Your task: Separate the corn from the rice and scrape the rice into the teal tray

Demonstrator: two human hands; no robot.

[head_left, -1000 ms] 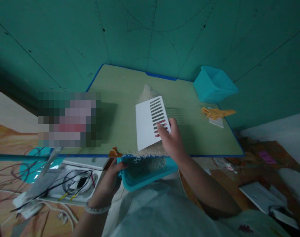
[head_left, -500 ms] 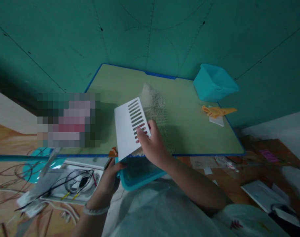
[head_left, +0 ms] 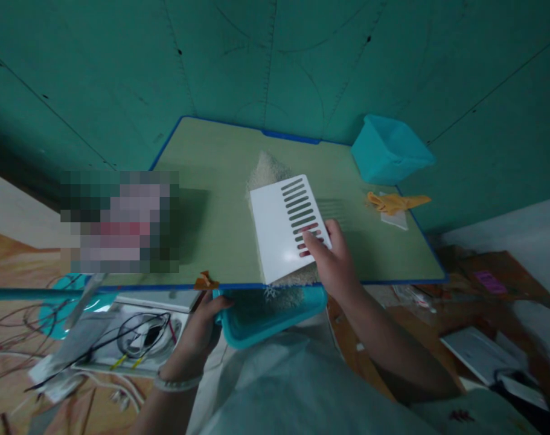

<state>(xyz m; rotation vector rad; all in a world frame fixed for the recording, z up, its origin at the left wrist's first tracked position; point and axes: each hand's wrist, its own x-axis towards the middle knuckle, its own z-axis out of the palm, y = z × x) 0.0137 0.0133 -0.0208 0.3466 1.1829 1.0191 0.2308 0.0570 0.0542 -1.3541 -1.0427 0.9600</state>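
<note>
A white slotted plastic panel [head_left: 281, 232] is in my right hand [head_left: 335, 263], thumb on its slotted side and fingers beneath. It slants over the table at the front edge. Pale grains, like rice, show as a pile [head_left: 266, 170] behind the panel and as a heap [head_left: 299, 276] at its near edge. Below the table edge my left hand [head_left: 206, 323] grips the left rim of a teal plastic bin [head_left: 256, 338]. Some grains spill over the edge and others lie in the bin. The left fingers are partly hidden.
On the green table [head_left: 224, 145] stand another teal bin [head_left: 387, 151] at back right, an orange cloth [head_left: 396, 202] in front of it, and a blurred-out object [head_left: 125, 223] at left. A brown scrap [head_left: 206, 280] lies at the front edge. A cable box [head_left: 139, 338] sits below left.
My right hand has moved the panel to the right, and its lower edge now meets grains at the table's front. Grains now spill into the bin. My left hand stays on the bin.
</note>
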